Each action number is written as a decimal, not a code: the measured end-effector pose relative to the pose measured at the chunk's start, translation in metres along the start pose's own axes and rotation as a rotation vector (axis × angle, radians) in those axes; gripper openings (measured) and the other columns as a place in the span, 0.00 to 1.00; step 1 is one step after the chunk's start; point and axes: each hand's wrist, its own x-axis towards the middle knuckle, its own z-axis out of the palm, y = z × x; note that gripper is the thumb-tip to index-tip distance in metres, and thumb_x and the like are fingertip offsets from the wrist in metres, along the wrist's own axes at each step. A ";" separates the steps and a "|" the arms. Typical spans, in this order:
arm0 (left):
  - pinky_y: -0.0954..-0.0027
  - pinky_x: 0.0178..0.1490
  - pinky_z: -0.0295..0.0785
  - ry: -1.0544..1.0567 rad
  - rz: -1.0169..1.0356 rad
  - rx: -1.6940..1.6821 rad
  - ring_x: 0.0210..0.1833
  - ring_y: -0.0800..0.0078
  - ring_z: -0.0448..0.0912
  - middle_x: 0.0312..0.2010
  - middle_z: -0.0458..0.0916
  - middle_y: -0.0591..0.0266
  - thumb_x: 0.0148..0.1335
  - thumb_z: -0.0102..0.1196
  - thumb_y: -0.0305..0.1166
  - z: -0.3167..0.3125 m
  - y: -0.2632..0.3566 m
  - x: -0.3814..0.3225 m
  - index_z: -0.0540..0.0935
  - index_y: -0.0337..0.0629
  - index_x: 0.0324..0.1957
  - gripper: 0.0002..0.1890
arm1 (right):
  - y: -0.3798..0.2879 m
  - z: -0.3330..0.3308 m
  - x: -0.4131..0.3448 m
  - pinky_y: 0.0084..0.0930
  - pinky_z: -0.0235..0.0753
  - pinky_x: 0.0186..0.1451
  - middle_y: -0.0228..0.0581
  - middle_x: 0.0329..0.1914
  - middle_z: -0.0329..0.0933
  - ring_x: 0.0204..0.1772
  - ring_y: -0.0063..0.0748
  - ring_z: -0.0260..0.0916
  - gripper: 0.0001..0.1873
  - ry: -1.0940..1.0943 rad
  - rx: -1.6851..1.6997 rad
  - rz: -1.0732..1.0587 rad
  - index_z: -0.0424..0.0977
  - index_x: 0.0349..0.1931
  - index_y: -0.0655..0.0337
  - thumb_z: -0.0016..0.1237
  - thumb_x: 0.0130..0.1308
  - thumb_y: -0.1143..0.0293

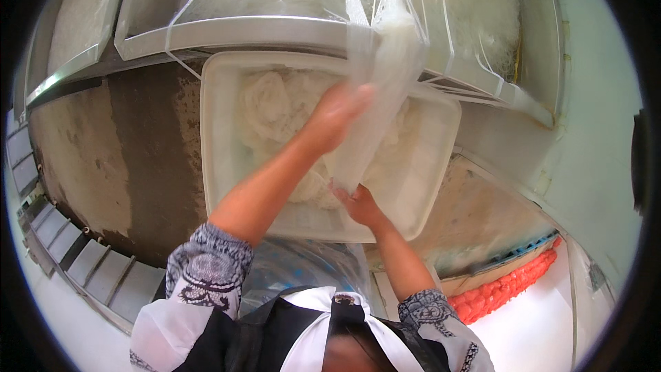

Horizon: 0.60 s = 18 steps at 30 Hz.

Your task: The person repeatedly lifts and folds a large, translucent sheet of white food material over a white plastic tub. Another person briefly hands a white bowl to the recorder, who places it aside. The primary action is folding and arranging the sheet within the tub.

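Note:
A long bundle of translucent white strands [379,77] stretches down from a metal trough's rim over a white plastic tub [439,165]. My right hand [357,204] holds the bundle's lower end above the tub. Higher up, my left hand [343,113] is blurred against the bundle's left side; its grip cannot be made out. Coiled heaps of pale strands [268,106] lie inside the tub, partly hidden by my left forearm.
Beyond the tub stands the metal trough [258,33], filled with tangled pale strands, white straps [169,31] crossing its rim. A second trough [69,72] is at the left. Grey panels [88,263] line the lower left. Red bundled material [508,287] lies lower right.

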 end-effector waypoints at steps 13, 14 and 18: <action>0.64 0.46 0.65 0.655 0.031 0.994 0.41 0.58 0.72 0.36 0.74 0.49 0.56 0.46 0.35 -0.031 -0.135 -0.117 0.71 0.34 0.42 0.16 | -0.131 -0.057 0.039 0.25 0.69 0.34 0.34 0.27 0.72 0.27 0.26 0.70 0.17 0.242 0.377 -0.220 0.69 0.41 0.66 0.45 0.57 0.61; 0.64 0.46 0.64 0.750 0.103 0.884 0.41 0.57 0.72 0.36 0.73 0.48 0.56 0.46 0.35 -0.039 -0.108 -0.102 0.71 0.33 0.42 0.16 | -0.110 -0.042 0.029 0.26 0.69 0.36 0.36 0.29 0.73 0.29 0.29 0.70 0.17 0.193 0.389 -0.105 0.69 0.41 0.66 0.44 0.57 0.61; 0.70 0.41 0.66 0.053 0.109 0.384 0.35 0.68 0.72 0.32 0.74 0.55 0.57 0.46 0.37 0.025 -0.002 -0.009 0.72 0.35 0.41 0.15 | -0.027 -0.020 0.002 0.27 0.65 0.48 0.44 0.40 0.71 0.44 0.36 0.67 0.18 0.114 -0.169 -0.056 0.67 0.43 0.66 0.43 0.58 0.62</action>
